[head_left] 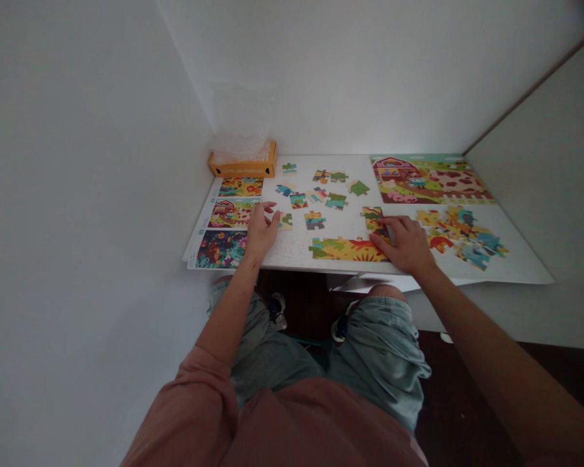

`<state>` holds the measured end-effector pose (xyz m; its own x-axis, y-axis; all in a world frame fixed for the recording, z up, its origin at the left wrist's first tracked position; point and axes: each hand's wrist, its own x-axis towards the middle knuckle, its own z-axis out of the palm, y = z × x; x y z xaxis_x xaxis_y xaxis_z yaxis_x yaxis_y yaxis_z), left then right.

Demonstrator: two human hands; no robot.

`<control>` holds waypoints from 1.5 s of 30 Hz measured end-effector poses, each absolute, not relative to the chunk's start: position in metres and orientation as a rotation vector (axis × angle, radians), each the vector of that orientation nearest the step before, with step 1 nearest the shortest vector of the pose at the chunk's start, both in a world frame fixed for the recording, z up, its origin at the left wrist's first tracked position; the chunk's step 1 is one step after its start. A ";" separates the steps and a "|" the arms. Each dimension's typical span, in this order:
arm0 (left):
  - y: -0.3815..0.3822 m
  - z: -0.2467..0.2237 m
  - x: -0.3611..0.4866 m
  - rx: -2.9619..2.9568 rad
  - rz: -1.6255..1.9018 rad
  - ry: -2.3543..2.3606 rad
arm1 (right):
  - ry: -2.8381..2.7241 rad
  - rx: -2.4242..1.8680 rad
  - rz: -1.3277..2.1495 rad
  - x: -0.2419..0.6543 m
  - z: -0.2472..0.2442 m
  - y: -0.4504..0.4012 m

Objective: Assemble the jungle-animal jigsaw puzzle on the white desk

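Touching puzzle pieces (338, 249) with right hand (403, 245); lettering (241, 172) on orange box (268, 163) blurred.

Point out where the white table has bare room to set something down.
One bare patch of white table lies at the front, between the left hand and the joined puzzle strip. Another borders the mixed pile of pieces, toward the front-right corner. Crowded: among the loose pieces farther back, and around the right hand.

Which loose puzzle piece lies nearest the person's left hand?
The green-and-cream piece right beside the left hand. The other loose pieces all lie farther off, with a visible gap. Whether the hand touches this one, I cannot tell.
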<state>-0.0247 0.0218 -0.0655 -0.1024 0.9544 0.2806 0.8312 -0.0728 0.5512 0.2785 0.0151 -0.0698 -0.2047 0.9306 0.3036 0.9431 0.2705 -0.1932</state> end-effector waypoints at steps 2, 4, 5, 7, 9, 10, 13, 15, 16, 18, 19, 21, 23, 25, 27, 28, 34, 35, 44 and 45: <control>0.021 -0.065 -0.022 2.003 0.902 1.978 | -2.195 -1.700 -0.043 0.279 -0.070 0.015; 0.020 -0.064 -0.018 2.051 0.848 1.982 | -2.196 -1.698 -0.045 0.279 -0.070 0.015; 0.019 -0.063 -0.016 2.082 0.807 1.984 | -2.194 -1.698 -0.049 0.279 -0.069 0.015; 0.018 -0.061 -0.011 2.161 0.719 1.983 | -2.189 -1.695 -0.052 0.280 -0.069 0.015; 0.015 -0.058 -0.008 2.216 0.679 1.977 | -2.188 -1.693 -0.049 0.280 -0.068 0.014; 0.015 -0.056 -0.007 2.230 0.683 1.968 | -2.188 -1.694 -0.046 0.280 -0.068 0.014; 0.016 -0.049 -0.006 2.255 0.711 1.896 | -2.189 -1.701 -0.044 0.281 -0.067 0.015; 0.025 -0.045 -0.007 2.267 0.712 1.849 | -2.188 -1.703 -0.046 0.282 -0.066 0.015; 0.033 -0.044 -0.008 2.274 0.708 1.840 | -2.187 -1.704 -0.046 0.282 -0.066 0.015; 0.052 -0.043 -0.011 2.299 0.688 1.836 | -2.183 -1.708 -0.047 0.282 -0.065 0.015; 0.063 -0.043 -0.012 2.313 0.675 1.840 | -2.181 -1.713 -0.047 0.282 -0.065 0.016; 0.084 -0.044 -0.014 2.327 0.608 1.831 | -2.175 -1.724 -0.049 0.283 -0.065 0.016; 0.101 -0.046 -0.016 2.294 0.512 1.844 | -2.174 -1.727 -0.052 0.283 -0.064 0.016; 0.113 -0.048 -0.017 2.233 0.453 1.844 | -2.175 -1.719 -0.056 0.284 -0.064 0.016; 0.120 -0.052 -0.018 2.186 0.445 1.815 | -2.175 -1.703 -0.061 0.285 -0.065 0.016; 0.122 -0.054 -0.018 2.173 0.450 1.792 | -2.175 -1.696 -0.064 0.285 -0.065 0.017; 0.118 -0.059 -0.017 2.133 0.500 1.710 | -2.166 -1.679 -0.063 0.288 -0.069 0.018; 0.114 -0.057 -0.016 2.130 0.518 1.698 | -2.166 -1.676 -0.058 0.288 -0.069 0.018; 0.028 -0.048 -0.017 1.894 0.905 1.486 | -2.182 -1.654 -0.049 0.290 -0.070 0.017; 0.018 -0.050 -0.017 1.881 0.871 1.508 | -2.185 -1.660 -0.055 0.290 -0.071 0.017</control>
<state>-0.0167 0.0179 -0.0502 0.1517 0.9790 0.1366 0.6074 -0.2013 0.7684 0.2896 0.0166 -0.0706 -0.2192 0.9178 0.3311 0.9333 0.2962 -0.2032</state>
